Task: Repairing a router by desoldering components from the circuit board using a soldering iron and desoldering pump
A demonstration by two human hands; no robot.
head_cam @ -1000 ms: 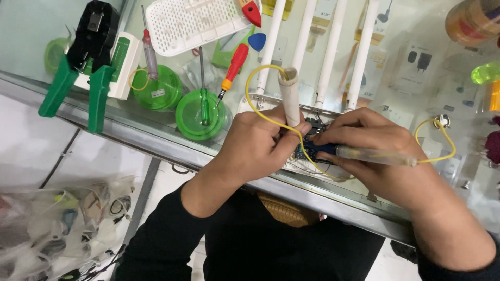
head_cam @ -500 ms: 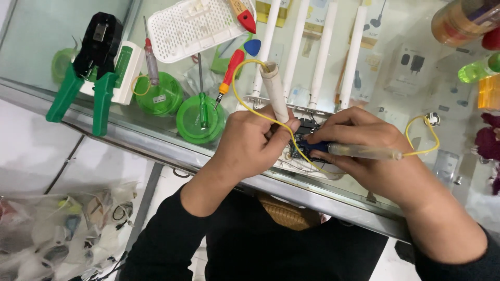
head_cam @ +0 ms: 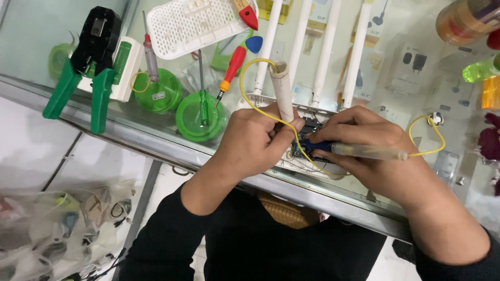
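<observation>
My left hand (head_cam: 255, 140) grips a white antenna tube (head_cam: 282, 91) upright, with a yellow wire (head_cam: 249, 86) looping out of its top and down past my fingers. In my right hand (head_cam: 375, 151) lies a slim clear-handled tool (head_cam: 367, 151), held like a pen, its dark tip pressed onto a small circuit board (head_cam: 304, 136) between both hands. The board sits in an open white router case (head_cam: 250, 100) on the glass counter (head_cam: 62, 31). My fingers hide most of the board.
Three white antennas (head_cam: 327, 52) stick up behind the case. To the left lie a green-handled crimping tool (head_cam: 86, 67), a cable tester, two green round tins (head_cam: 200, 117), screwdrivers (head_cam: 232, 70) and a white perforated cover (head_cam: 192, 21). A plastic bag of parts (head_cam: 57, 229) sits below the counter.
The view has shifted slightly. My left hand has brought the antenna tube more upright and nearer the board. My right hand keeps the tool on the board.
</observation>
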